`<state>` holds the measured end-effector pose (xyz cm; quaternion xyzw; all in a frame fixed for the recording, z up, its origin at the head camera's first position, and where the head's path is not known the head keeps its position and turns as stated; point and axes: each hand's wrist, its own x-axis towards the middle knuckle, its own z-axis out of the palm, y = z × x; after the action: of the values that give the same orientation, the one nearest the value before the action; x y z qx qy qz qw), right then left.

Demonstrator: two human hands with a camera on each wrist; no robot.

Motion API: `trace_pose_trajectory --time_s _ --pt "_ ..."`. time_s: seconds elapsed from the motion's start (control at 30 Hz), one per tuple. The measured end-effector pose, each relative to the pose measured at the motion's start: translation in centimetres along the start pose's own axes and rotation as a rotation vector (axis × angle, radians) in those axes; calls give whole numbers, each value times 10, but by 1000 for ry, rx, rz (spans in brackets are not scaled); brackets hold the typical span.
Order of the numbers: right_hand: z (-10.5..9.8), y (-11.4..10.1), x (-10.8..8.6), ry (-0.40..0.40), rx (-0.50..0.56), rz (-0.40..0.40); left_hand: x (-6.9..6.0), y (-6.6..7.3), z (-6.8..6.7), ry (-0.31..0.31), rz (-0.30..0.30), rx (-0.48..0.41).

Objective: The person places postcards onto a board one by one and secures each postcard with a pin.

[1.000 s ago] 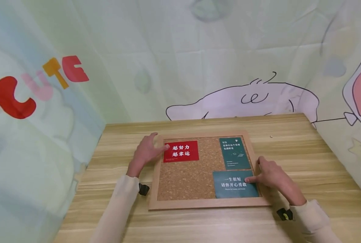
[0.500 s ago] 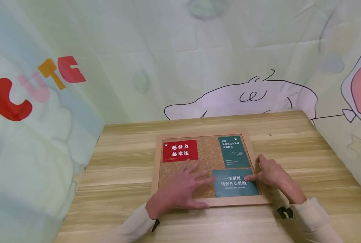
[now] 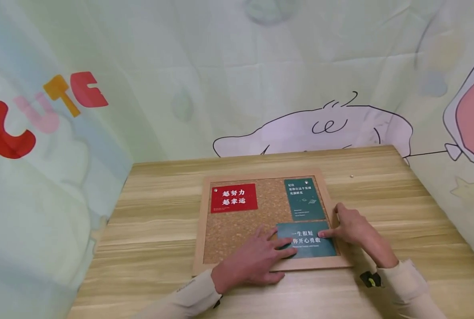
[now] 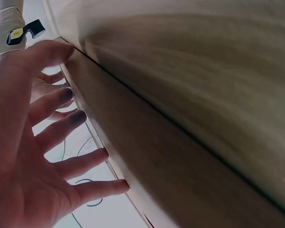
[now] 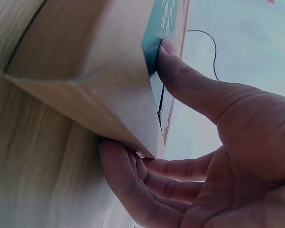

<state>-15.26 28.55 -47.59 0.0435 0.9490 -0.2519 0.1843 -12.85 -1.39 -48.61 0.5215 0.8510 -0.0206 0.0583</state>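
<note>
A wood-framed corkboard (image 3: pixel 312 264) lies on the table. My left hand (image 3: pixel 252 259) reaches over its lower rail with fingers spread, the fingertips on the left part of a blue-green card (image 3: pixel 308 251) at the lower right. The left thumb is near the rail's outer side. My right hand (image 3: pixel 352 227) holds the board's right edge, thumb pressed on that card's right part and the other fingers curled against the frame's outer side, as the right wrist view shows. Whatever is under the right thumb is hidden. A red card (image 3: pixel 233 198) and a dark green card (image 3: pixel 304 206) are each pinned on the cork.
A small silver pushpin (image 3: pixel 351 176) lies on the wooden table (image 3: pixel 157 208) to the board's upper right. Printed cloth (image 3: pixel 153 88) hangs behind and at both sides of the table.
My left hand has left the red card at the upper left, baring its pin, and come down and right to the lower card. My right hand stays at the right edge.
</note>
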Motion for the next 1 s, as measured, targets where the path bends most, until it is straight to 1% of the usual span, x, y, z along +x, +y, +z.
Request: trace_pose_trajectory --time_s 0.2,0.47,0.67,0.77,0.83,0.9,1.0 --pt "1 0 0 1 1 2 3 -2 -1 -27 -9 17" --pt "1 0 0 3 -4 -3 7 -2 -6 -71 -12 3" --pt "-2 1 0 -34 -21 -21 7 -1 -4 -80 -10 16" --pt "-11 2 3 -43 -38 -47 6 0 -3 -76 -6 30" --pt "-23 2 6 -34 -46 -70 7 -1 -3 -71 -4 37" --pt "-38 5 12 1 -58 -110 8 -1 -3 -71 -6 40" --pt "-64 13 26 79 -101 -161 9 -2 -4 -75 -9 39"
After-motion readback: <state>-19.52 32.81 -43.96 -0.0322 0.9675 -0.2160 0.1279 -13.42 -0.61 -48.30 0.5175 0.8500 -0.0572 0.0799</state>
